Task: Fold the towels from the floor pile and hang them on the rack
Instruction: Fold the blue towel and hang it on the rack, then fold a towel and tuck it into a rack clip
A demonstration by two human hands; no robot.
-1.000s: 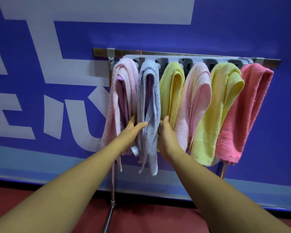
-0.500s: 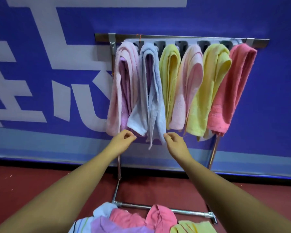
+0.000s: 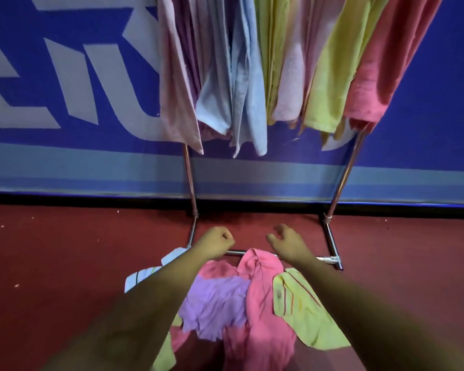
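Six folded towels (image 3: 245,76) hang side by side on the rack (image 3: 343,170), while the floor pile (image 3: 263,311) of loose towels lies against its base bar (image 3: 235,253). Left hand (image 3: 217,241) is clenched, empty, above the pile; right hand (image 3: 288,243), blurred, appears loosely curled and likewise empty.

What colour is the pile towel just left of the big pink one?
Light purple; the towel shows best in the head view.
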